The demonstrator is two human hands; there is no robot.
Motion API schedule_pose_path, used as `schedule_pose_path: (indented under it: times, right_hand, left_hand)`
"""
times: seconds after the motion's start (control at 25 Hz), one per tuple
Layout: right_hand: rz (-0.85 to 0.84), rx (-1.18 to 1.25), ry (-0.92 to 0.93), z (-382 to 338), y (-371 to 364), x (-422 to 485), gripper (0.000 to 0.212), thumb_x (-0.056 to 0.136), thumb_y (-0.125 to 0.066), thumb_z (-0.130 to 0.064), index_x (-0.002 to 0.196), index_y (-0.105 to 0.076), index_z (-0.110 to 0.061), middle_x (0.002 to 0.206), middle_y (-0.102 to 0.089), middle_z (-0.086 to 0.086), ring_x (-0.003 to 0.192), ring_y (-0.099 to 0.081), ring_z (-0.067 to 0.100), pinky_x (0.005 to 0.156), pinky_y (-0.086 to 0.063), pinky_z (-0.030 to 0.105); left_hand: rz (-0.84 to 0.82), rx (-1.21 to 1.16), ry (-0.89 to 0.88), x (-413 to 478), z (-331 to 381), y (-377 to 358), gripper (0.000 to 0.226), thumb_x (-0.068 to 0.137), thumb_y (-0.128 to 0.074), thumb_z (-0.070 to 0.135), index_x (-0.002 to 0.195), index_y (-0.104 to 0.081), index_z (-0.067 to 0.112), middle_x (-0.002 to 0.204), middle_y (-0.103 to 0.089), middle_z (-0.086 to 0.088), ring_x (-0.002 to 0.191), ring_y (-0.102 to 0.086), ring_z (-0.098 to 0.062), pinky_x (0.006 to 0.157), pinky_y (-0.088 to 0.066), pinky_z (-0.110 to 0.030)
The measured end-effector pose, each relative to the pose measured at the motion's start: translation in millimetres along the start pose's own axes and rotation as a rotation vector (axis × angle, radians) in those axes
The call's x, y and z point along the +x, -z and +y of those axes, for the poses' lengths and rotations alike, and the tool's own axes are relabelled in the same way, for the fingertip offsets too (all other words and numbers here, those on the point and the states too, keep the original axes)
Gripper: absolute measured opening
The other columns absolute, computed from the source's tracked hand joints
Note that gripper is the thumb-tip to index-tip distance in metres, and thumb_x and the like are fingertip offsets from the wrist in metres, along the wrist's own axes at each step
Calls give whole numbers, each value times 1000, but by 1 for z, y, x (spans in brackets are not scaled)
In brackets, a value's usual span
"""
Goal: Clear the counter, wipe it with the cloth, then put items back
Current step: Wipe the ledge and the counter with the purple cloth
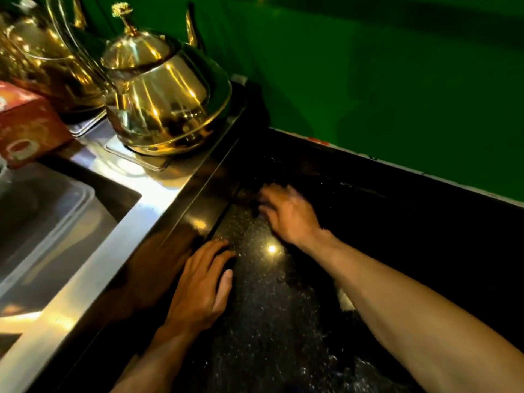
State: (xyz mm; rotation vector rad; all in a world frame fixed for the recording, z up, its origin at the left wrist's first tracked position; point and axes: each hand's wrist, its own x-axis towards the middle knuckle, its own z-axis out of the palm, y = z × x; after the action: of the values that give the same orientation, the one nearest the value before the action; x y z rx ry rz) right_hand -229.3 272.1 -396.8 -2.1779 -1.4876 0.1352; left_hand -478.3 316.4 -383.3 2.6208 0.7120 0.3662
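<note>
The black speckled counter [263, 293] runs along a green wall, one step below a raised ledge. My right hand [286, 214] is blurred at the far end of the counter, by the step. Its fingers curl down onto a small dark cloth [254, 204], which is mostly hidden under the hand and hard to tell from the dark stone. My left hand [202, 285] lies flat on the counter's left edge beside the step, fingers together and holding nothing.
On the raised steel ledge stand a gold kettle [167, 95] on a square tray and a second gold kettle [48, 58] behind it. A red box [25, 123] sits at the left above the steel sink [45, 222]. A small white thing [346, 302] shows under my right forearm.
</note>
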Motion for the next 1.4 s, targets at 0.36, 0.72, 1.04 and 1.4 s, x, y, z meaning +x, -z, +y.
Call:
schedule_pose_path:
  times: [0.36,0.72,1.04,1.4]
  right_hand:
    - [94,4,-319,32,21,-6,40,97,-54,-27,134,-55,-13,135,-58,8,130,-49,27,112,-32,37]
    - [-93,34,82,-26,-18,30,34,95,-56,-23,127,-60,-13,132,-60,4,130,-49,23,113,-24,36]
    - [-105,157,179,-29,-7,-52,42,91,-62,-20,132,-58,-11,133,-60,8,133,-47,22,114,-26,36]
    - [-84,54,128,-109,-47,-58,53,81,-68,-13,133,-56,-9,141,-53,8,136,-44,24,116,-20,39]
  left_hand:
    - [11,-35,-3,2,-1,2,38,96,-37,35,118,-61,15,137,-51,-3,135,-37,-15,110,-16,-16]
    - [17,-4,3,0,-3,-5,39,94,-37,34,123,-56,14,139,-47,-3,135,-37,-18,110,-20,-21]
    - [155,-180,58,-8,2,-2,39,90,-41,27,124,-46,7,136,-44,-11,129,-41,-25,110,-32,-40]
    - [289,-400,65,-49,2,15,40,95,-34,20,124,-53,0,133,-51,-11,128,-46,-21,108,-34,-36]
